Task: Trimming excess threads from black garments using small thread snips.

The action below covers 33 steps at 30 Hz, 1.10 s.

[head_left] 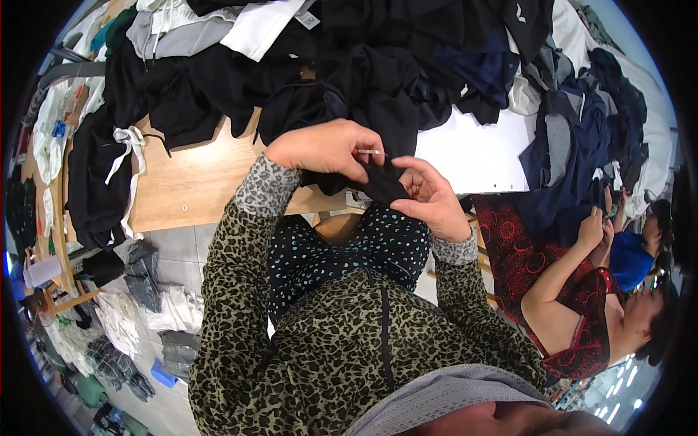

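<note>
My left hand (323, 149) is closed, with the fingers bent around a small slim tool (369, 152) that has a reddish end and a pale shaft. Its tip points toward a fold of black garment (384, 183) just in front of my lap. On the other side, my right hand (430, 190) pinches that same fold between thumb and fingers. The rest of the black cloth runs up onto the table and merges with the dark pile there, so its outline is hard to make out.
A wooden table (174, 178) carries heaped black clothes (182, 94), a grey garment (174, 36) and a white sheet (469, 156). At right a person in red-patterned clothing (542, 276) handles navy garments (560, 196). Bagged clothes (178, 309) lie on the floor at left.
</note>
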### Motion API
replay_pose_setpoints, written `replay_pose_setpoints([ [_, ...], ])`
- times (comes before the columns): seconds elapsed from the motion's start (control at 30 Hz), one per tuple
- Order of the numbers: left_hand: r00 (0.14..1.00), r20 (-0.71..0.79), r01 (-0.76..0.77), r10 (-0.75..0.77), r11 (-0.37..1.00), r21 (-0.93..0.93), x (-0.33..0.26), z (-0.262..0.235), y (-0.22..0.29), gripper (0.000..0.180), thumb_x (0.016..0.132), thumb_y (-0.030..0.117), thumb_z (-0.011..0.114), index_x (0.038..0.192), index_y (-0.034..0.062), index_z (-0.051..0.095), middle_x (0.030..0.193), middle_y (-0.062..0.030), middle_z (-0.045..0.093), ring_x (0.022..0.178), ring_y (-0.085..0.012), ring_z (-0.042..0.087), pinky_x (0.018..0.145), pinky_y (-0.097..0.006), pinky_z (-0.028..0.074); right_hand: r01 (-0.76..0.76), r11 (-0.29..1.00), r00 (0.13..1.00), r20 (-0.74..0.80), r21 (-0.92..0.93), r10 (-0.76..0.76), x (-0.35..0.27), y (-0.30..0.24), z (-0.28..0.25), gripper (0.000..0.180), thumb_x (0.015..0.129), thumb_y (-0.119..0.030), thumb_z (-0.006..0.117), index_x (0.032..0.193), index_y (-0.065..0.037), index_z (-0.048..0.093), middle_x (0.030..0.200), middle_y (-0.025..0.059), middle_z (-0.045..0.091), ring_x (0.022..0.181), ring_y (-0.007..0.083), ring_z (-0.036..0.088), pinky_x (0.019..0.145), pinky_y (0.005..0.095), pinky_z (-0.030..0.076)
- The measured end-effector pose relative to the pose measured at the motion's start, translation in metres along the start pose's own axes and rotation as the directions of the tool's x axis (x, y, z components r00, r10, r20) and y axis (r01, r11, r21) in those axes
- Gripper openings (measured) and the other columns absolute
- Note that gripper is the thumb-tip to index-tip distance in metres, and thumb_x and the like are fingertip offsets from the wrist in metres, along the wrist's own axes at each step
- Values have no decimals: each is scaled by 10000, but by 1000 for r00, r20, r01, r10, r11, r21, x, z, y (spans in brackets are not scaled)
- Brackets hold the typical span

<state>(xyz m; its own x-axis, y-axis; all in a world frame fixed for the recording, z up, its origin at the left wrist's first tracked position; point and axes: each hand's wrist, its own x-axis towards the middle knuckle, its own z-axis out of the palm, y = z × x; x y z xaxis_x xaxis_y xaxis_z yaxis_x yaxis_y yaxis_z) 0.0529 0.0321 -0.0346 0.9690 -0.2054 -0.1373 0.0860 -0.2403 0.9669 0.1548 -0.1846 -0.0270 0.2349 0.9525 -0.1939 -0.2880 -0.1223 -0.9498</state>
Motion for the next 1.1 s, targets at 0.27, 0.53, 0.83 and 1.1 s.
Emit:
replay_pose_setpoints([
  [0.27,859,-432,-131,276,933,334,22,16,-1,254,685,23,650,938,9,624,917,-53,611,784,-145,591,701,-257,484,-195,959,981,29,207,193,16,11,24,297,854,-14,587,1150,-5,602,874,21,632,623,26,541,494,154,425],
  [0.53,694,-698,-286,-175,823,-491,-10,87,-5,233,838,80,652,1037,7,556,867,23,547,699,-34,507,602,-170,424,299,913,890,-426,278,-162,18,28,35,485,842,83,551,1311,10,449,1136,66,582,983,97,558,874,221,446],
  [0.83,774,-524,-273,-356,559,-783,-6,89,1,293,809,57,673,1067,65,534,761,63,472,517,10,390,419,-141,276,349,885,780,-618,307,-94,9,26,18,361,890,21,507,1247,64,479,1121,151,591,1019,200,583,906,314,466],
  [1.1,756,-545,-274,-362,581,-766,-2,90,-7,185,802,67,687,941,87,567,767,74,482,520,18,377,421,-139,264,371,855,788,-610,363,-83,3,21,16,402,866,61,503,1265,76,449,1119,160,586,1003,206,595,902,327,485],
])
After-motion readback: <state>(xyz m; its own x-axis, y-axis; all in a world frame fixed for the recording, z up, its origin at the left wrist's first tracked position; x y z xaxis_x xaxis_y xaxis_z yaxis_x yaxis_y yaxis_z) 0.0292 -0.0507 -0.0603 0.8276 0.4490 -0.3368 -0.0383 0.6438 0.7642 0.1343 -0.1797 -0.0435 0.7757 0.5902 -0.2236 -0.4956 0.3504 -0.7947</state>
